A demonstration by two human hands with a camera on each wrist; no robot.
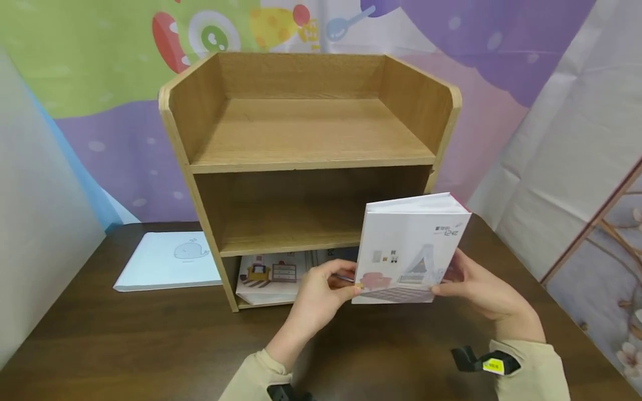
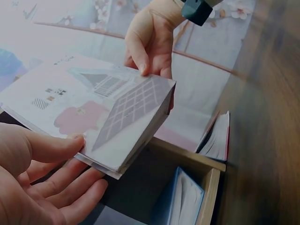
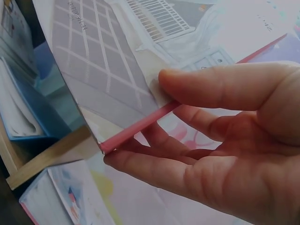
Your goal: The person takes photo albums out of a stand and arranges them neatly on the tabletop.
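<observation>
A white hardcover book (image 1: 401, 256) with a pink armchair, a tent-like drawing and a grid floor on its cover is held upright in front of the shelf's right side. My left hand (image 1: 323, 287) grips its lower left edge, thumb on the front cover, fingers behind. At the lower right my right hand (image 1: 481, 289) pinches the book near its red spine (image 3: 140, 126), thumb in front and fingers at the back. On the wooden shelf unit's (image 1: 313, 161) bottom level lies a book (image 1: 273, 275) with a yellow armchair picture, partly hidden by my left hand.
A pale blue book (image 1: 168, 262) with a whale drawing lies on the dark table (image 1: 150, 351), left of the shelf. In the left wrist view a blue book (image 2: 176, 197) stands inside the shelf. Outside its side panel is another book (image 2: 216, 140) with a red cover edge.
</observation>
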